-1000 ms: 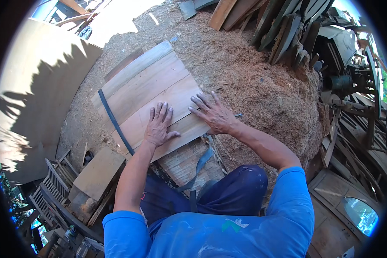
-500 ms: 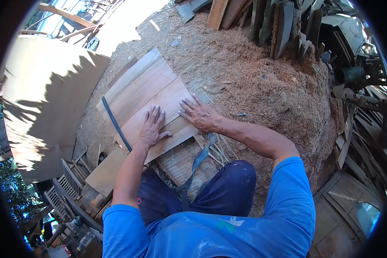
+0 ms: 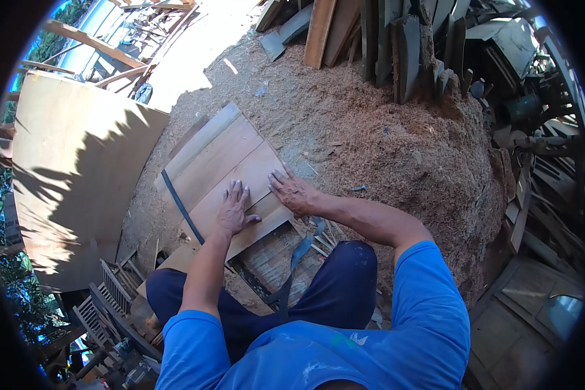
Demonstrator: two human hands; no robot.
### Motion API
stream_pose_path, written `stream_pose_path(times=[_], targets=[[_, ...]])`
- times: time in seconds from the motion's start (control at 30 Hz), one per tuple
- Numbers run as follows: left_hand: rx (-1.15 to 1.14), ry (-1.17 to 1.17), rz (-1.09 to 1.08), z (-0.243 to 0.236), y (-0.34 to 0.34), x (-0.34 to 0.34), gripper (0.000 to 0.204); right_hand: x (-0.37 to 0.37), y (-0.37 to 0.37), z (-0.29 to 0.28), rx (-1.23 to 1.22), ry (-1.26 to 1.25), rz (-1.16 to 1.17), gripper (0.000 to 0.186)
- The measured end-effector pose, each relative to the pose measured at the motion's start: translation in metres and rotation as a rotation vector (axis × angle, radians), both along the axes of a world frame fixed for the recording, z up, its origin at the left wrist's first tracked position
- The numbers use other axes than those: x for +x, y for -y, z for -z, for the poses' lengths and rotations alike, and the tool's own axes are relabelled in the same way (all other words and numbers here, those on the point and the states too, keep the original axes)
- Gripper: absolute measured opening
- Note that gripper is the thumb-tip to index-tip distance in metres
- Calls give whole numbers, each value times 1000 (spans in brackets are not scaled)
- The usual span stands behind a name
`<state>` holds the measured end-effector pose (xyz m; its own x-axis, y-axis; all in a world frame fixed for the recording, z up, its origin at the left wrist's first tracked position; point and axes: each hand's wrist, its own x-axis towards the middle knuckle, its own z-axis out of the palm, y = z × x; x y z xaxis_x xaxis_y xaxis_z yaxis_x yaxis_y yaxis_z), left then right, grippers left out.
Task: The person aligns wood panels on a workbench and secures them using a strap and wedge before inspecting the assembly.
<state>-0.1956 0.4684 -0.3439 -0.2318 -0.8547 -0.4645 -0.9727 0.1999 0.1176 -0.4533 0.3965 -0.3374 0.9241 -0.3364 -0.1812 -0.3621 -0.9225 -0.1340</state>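
Observation:
Several pale wooden planks [image 3: 218,146] lie side by side as a panel in front of me, with a dark narrow strip [image 3: 182,208] across the left end. My left hand [image 3: 235,208] lies palm down on the planks, fingers spread, nearer the middle. My right hand [image 3: 292,194] rests open on them near the right edge, fingers slightly apart. Neither hand grips anything. Beneath the near edge is a worn board [image 3: 266,250], with a grey-blue strap [image 3: 297,257] hanging over it between my bent legs.
A large sheet of plywood [image 3: 78,169] leans at the left, above slatted wooden pieces [image 3: 107,305]. Sawdust [image 3: 403,175] is heaped at the right. Upright boards [image 3: 377,45] stand behind it. Scrap wood and machinery [image 3: 526,110] line the far right, and a panelled door [image 3: 520,299] lies at lower right.
The view has shifted, so the panel sits lower in the picture. Both hands remain flat on the planks. My left knee now shows left of my left arm.

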Motion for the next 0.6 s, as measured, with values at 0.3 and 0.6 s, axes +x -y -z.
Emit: stream_pose_path(times=[0.3, 0.6], targets=[[10, 245, 169, -1, 19, -23, 97, 4, 7, -4, 3, -44, -8, 96], [-36, 426, 406, -17, 36, -65, 59, -6, -3, 24, 39, 39, 133, 94]])
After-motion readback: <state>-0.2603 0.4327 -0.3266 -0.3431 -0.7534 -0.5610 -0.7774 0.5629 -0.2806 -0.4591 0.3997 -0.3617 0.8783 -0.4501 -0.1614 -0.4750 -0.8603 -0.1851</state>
